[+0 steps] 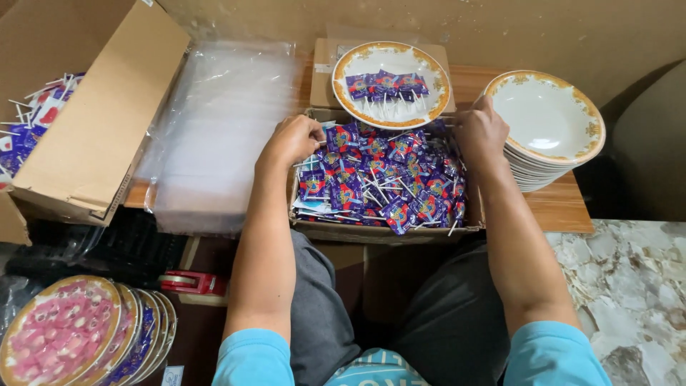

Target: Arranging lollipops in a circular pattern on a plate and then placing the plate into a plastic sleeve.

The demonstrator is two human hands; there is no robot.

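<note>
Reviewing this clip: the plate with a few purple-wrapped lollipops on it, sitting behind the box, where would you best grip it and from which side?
Probably by the gold-patterned rim of the plate, at its left or near edge, fingers under the lip. It lies flat on a cardboard box, the lollipops fill its middle, and the left hand is close below.

Wrapped lollipops (382, 179): purple-blue wrappers, red and yellow print, white sticks. Box (371, 230) holding them: plain brown cardboard. Plate (391, 82) at table's far edge: white, gold ornamental rim, same purple wrappers on it. Plate stack (554, 118) at table's right edge: white, gold-patterned rims. Table (564, 207): light wood grain. Bag stack (214, 129): clear, glossy. Filled plates (64, 332) on floor: pink wrappers, then blue. Tape dispenser (191, 282): red. Sleeves: light blue.
</note>
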